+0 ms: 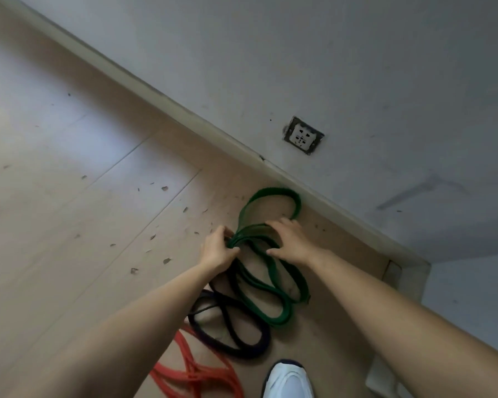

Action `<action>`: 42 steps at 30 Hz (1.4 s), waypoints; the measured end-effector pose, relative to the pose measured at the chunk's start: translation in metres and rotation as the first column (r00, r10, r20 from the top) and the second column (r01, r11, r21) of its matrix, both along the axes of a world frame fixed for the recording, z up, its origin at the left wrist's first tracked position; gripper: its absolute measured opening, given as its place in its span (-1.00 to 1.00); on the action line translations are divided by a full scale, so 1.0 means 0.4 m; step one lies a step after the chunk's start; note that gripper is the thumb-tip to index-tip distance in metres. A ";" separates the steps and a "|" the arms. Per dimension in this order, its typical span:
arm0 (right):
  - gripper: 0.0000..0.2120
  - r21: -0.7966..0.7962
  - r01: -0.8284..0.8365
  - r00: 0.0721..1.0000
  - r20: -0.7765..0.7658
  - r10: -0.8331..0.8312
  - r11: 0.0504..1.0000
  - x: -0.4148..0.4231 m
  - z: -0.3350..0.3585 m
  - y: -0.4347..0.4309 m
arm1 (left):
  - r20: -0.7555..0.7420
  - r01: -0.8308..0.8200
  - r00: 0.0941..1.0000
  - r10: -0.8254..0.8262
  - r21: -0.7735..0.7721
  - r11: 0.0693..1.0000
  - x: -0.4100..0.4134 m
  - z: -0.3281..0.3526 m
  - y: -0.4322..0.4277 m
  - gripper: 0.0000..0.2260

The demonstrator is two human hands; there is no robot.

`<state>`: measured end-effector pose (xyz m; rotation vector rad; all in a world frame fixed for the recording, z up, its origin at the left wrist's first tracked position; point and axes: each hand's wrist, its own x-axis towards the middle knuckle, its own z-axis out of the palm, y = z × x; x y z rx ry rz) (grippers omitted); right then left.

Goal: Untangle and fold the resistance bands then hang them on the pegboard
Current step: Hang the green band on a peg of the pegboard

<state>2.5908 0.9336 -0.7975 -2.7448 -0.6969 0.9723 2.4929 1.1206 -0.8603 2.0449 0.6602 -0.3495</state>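
Note:
A green resistance band point(270, 285) lies looped on the floor beside the wall, one loop reaching up toward the skirting. My left hand point(219, 249) pinches its strands where they cross. My right hand point(289, 238) rests spread over the band just right of that, fingers apart and pressing down. A dark purple band point(233, 328) lies coiled below the green one, partly under my left forearm. An orange-red band point(196, 372) lies tangled at the bottom edge. No pegboard is in view.
The wall with a socket point(303, 135) runs diagonally above the bands, edged by a pale skirting board point(184, 110). My white shoe point(289, 380) stands at the bottom. A wall corner point(408, 271) juts out on the right. Small debris flecks dot the wooden floor point(84, 182).

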 end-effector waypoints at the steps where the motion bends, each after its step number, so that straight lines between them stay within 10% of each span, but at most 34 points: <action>1: -0.20 0.016 -0.009 0.999 0.033 0.008 1.000 0.001 0.015 -0.002 | 0.031 0.019 0.999 -0.018 -0.039 0.999 -0.003 0.015 0.002 -0.73; 10: -0.18 0.000 -0.292 0.940 0.182 0.288 0.956 -0.005 0.272 -0.002 | 0.367 0.237 0.918 -0.150 -0.206 0.949 -0.027 0.290 -0.026 -0.64; 16: -0.56 0.287 -0.002 1.000 0.019 -0.004 0.958 -0.061 0.451 -0.036 | 0.476 0.333 0.848 -0.234 -0.134 0.933 -0.033 0.519 -0.027 -0.65; 31: -0.77 0.561 -0.019 0.983 0.161 -0.086 0.827 -0.231 0.960 -0.057 | 0.540 0.424 0.690 -0.483 0.239 0.873 -0.142 1.060 0.025 -0.62; 42: -0.76 0.880 0.118 0.991 -0.073 -0.113 0.461 -0.299 1.221 -0.061 | 0.659 0.398 0.622 -0.423 0.199 0.896 -0.200 1.318 0.038 -0.77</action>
